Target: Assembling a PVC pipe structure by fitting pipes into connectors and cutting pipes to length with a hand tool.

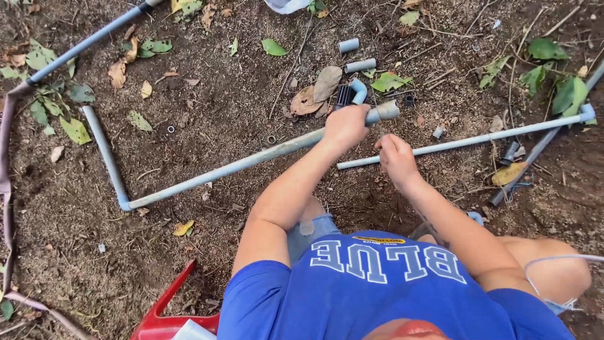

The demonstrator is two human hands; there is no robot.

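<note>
Head view looks straight down on a person in a blue shirt crouched over bare brown soil (207,119) strewn with dry and green leaves. Their left hand (345,126) is closed in a fist around a long grey plastic pipe (233,167), gripping it just short of the wider grey coupling fitting (385,112) that caps its near end. That pipe runs diagonally down to the left across the dirt to a grey elbow joint (124,203), where a shorter grey pipe section (100,148) turns off and runs up and to the left. Their right hand (396,157) is curled shut just beside the left, over the near end of a thinner pale grey pipe (465,141); whether it actually grips that end I cannot tell, since the fingers hide it. This thinner pipe lies on the ground and stretches rightward to a small fitting (586,113) near the frame's right edge. Just above the hands, loose short grey pipe offcuts (360,65), a curved pale blue elbow piece (360,90) and a black fitting (343,94) lie scattered among brown leaves. A red plastic object (167,315) sits at the bottom left beside the person.
</note>
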